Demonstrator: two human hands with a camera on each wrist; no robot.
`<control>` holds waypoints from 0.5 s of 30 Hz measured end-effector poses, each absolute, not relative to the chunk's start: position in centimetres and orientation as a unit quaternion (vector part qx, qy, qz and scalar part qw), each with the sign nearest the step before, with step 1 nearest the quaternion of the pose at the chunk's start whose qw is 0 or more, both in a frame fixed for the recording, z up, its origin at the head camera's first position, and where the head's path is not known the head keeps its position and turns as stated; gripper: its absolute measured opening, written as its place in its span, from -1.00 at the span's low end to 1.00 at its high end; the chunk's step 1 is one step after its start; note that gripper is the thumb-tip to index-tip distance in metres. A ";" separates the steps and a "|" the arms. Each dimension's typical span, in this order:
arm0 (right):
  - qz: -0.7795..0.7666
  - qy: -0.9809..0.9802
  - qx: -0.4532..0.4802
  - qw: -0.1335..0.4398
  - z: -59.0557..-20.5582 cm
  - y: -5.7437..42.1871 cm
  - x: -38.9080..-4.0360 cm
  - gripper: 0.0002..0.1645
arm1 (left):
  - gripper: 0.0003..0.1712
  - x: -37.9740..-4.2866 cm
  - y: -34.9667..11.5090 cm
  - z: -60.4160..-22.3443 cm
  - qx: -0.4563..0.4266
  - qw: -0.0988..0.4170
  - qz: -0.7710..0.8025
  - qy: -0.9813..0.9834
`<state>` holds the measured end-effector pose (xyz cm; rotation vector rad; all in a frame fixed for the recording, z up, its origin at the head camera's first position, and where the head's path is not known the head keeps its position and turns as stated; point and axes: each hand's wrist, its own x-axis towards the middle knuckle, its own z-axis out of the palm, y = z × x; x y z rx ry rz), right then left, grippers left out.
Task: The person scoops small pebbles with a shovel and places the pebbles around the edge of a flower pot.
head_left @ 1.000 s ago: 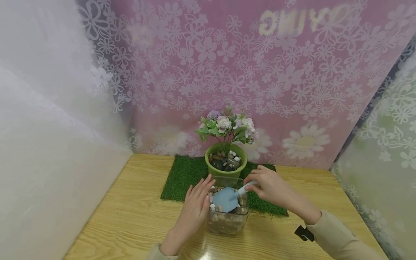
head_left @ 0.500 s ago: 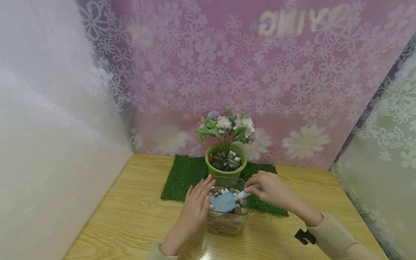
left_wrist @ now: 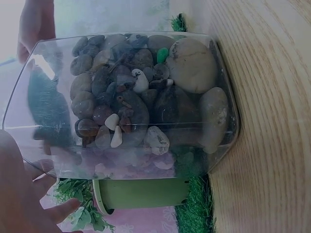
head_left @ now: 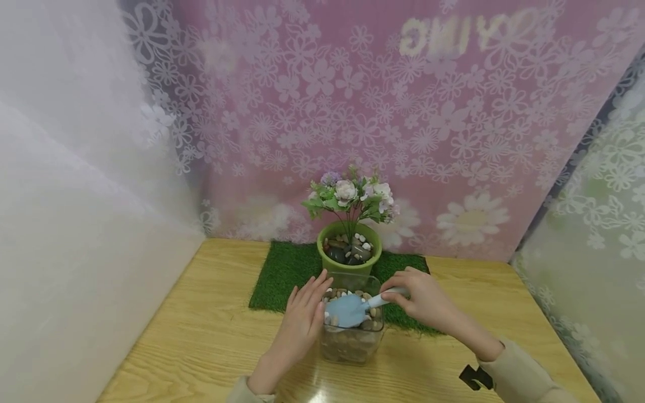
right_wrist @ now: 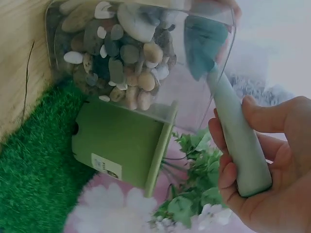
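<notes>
My right hand (head_left: 420, 296) grips the pale handle of a small blue garden trowel (head_left: 347, 311). The trowel's blade lies inside the top of a clear square container (right_wrist: 199, 104), above the pebbles, as the right wrist view shows. Stones of several sizes and colours (left_wrist: 131, 92) fill the lower part of that container. Against its left side rests my left hand (head_left: 302, 319), fingers extended along the rim. Whether the blade touches the pebbles is hard to tell in the head view.
Behind the container stands a green flowerpot (head_left: 325, 260) with stones and artificial flowers (head_left: 346, 191). The pot is on a green turf mat (head_left: 282, 280), which covers part of the wooden table (head_left: 201, 336). A pink floral curtain (head_left: 322, 112) hangs close behind.
The trowel blade tilted over and then came back flatter above the pebbles. My right hand has moved slightly down and to the right. My left hand stays at the container.
</notes>
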<state>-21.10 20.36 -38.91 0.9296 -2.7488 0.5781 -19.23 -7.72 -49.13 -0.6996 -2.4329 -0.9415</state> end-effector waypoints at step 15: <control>0.290 -0.915 0.261 0.105 -39.9 22.9 -21.2 -0.88 | -0.40 -19.1 -7.7 -49.1 -0.254 0.224 -0.333 -0.880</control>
